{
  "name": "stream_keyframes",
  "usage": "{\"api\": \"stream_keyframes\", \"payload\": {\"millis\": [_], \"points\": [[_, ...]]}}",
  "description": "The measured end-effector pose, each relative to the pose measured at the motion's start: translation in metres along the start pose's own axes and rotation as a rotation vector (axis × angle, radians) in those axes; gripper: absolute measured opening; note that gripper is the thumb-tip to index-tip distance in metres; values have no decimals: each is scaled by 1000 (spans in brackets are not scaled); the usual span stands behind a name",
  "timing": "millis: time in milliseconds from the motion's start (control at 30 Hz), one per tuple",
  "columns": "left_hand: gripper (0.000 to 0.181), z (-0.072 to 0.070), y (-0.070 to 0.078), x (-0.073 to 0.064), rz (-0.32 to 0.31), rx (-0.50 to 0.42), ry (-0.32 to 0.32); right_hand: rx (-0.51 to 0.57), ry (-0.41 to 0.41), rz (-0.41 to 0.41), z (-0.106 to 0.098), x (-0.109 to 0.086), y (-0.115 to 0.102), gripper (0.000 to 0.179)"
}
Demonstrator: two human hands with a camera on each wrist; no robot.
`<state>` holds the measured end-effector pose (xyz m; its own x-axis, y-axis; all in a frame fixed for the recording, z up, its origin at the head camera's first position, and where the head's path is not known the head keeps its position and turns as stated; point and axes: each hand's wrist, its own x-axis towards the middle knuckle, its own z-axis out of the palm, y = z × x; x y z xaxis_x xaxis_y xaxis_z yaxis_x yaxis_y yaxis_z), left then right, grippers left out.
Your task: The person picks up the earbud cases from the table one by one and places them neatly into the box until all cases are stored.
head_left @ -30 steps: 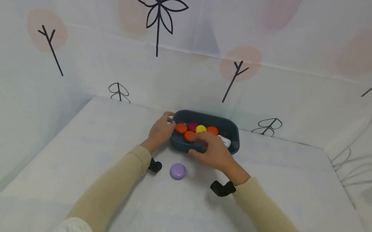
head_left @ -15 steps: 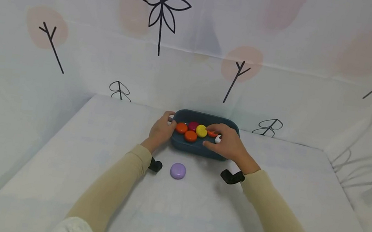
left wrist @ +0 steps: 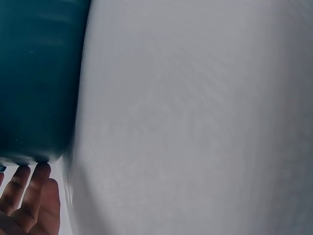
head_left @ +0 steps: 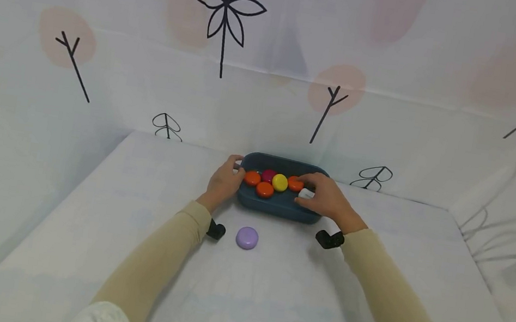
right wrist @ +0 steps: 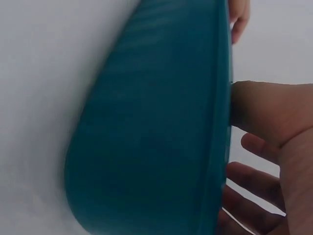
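In the head view a dark teal tray [head_left: 271,207] stands near the back of the table. Glossy rounded pieces lie inside: a yellow one [head_left: 279,183], a magenta one [head_left: 268,175] and several orange ones [head_left: 265,189]. My left hand [head_left: 226,179] grips the tray's left end, its fingertips against the outer wall [left wrist: 39,122] in the left wrist view. Over the tray's right part, my right hand [head_left: 324,196] has thumb and forefinger spread around a white piece [head_left: 306,193]. Part of that piece is hidden by the hand.
A lavender rounded piece [head_left: 247,237] lies on the white tablecloth [head_left: 248,302] in front of the tray, between the forearms. Behind the tray rises a patterned cloth backdrop [head_left: 256,105]. Dark wrist mounts [head_left: 329,240] stick out below both hands.
My right hand has moved right, from above the tray's middle to the white piece at its right end. My left hand has stayed at the left end.
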<state>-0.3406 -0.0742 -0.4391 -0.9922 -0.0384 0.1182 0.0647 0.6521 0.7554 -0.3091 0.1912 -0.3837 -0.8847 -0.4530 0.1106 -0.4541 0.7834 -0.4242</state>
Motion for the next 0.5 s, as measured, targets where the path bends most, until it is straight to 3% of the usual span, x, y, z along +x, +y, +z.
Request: {"api": "stream_keyframes", "payload": {"millis": [267, 500], "points": [[42, -1, 1, 0, -2, -1, -8, -80, -99, 63, -1, 10, 7, 55], [41, 0, 0, 0, -2, 6, -11, -166, -136, 51, 0, 14, 14, 51]]}}
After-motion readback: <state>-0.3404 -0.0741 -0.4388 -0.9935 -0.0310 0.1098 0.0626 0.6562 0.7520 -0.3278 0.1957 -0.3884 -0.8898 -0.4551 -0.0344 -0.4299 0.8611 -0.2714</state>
